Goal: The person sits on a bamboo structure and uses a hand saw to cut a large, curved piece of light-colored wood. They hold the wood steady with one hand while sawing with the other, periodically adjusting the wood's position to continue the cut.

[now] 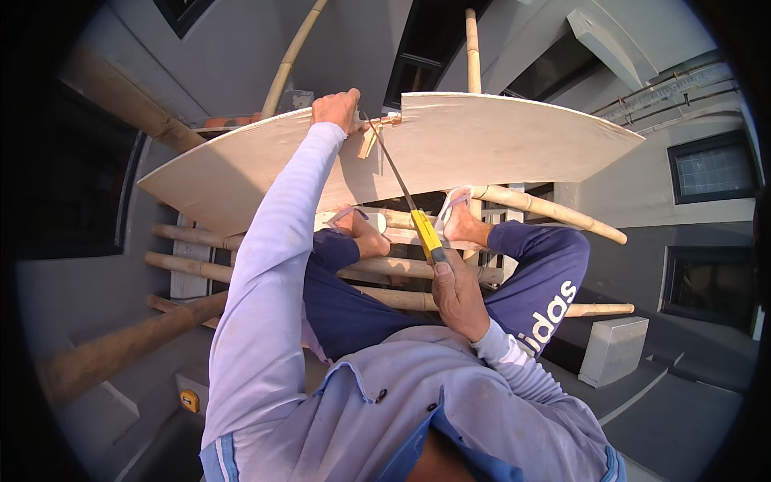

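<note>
Starting far left, thick brown bamboo scaffold poles (193,265) are seen running under everything, with a small yellow tape measure (189,399) lying down on the grey ledge. The left hand (337,110) is stretched out to the far edge of the wide pale plywood sheet (498,140) and is clamped on that edge right beside the cut. A small tan wooden offcut (368,143) is seen just beside that hand. The yellow-handled handsaw (405,197) is gripped at its handle by the right hand (458,293), fingers closed round it, blade tip set into the sheet's far edge. Looks like the cut is only just begun: a short notch is visible, most of the sheet is left uncut. Sandalled feet are braced on the poles.
</note>
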### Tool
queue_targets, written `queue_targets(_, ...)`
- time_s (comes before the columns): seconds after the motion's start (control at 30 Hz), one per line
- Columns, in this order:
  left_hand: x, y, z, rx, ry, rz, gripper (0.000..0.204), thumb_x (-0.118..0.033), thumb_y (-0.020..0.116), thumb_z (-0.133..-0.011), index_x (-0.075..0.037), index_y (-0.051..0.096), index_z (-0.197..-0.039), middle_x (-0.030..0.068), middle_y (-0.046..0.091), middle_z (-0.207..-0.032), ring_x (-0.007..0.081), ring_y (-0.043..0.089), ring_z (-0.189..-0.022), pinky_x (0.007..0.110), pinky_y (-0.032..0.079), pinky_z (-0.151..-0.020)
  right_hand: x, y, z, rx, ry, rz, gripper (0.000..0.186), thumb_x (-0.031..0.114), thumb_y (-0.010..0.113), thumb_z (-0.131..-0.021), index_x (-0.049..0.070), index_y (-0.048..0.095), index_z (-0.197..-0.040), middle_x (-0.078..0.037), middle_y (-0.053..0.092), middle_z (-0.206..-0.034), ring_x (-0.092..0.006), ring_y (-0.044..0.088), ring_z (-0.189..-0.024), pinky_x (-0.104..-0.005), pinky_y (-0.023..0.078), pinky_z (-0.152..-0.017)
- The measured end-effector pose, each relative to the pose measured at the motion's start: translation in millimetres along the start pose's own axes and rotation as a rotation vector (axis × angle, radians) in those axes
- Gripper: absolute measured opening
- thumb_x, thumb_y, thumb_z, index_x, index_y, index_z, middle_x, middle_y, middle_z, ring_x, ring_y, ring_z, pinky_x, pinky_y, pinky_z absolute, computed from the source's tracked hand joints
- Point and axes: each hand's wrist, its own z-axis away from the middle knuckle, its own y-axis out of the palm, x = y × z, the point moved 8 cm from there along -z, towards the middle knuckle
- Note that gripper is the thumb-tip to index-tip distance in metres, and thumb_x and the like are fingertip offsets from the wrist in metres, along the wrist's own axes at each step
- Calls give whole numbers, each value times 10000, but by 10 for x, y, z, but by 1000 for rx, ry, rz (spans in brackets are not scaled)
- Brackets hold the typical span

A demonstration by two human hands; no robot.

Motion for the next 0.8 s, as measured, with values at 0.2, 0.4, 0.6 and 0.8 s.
queue_targets(0.2,38,64,-45,19,7,14,530,-388,894,-679,-65,645,-1018,144,731,-988,351,714,-958,453,567,-810,113,-48,233,70,115,113,315,318,432,-1069,21,524,-1115,-185,531,-638,-405,561,-562,-457,407,-559)
queue_targets(0.4,30,159,-105,-75,72,-21,552,-347,906,-650,-82,604,-1028,135,720,-974,360,702,-951,479,554,-805,-173,85,-723,-60,-187,329,370,333,365,-1093,6,521,-1016,-115,506,-654,-247,506,-556,-375,407,-554)
queue_targets(0.6,118,129,-98,-6,14,31,531,-315,905,-655,-74,583,-1002,149,716,-975,370,699,-947,475,553,-803,-99,-78,-188,46,-14,111,396,353,369,-1096,-2,529,-1026,-76,467,-660,-199,497,-581,-338,396,-550)
queue_targets(0.8,-40,85,-26,-17,34,50,548,-330,906,-655,-69,594,-1022,139,721,-984,341,702,-962,462,548,-826,-305,-27,-770,-20,-49,69,399,360,379,-1092,3,537,-1014,-91,475,-666,-224,497,-577,-351,392,-548)
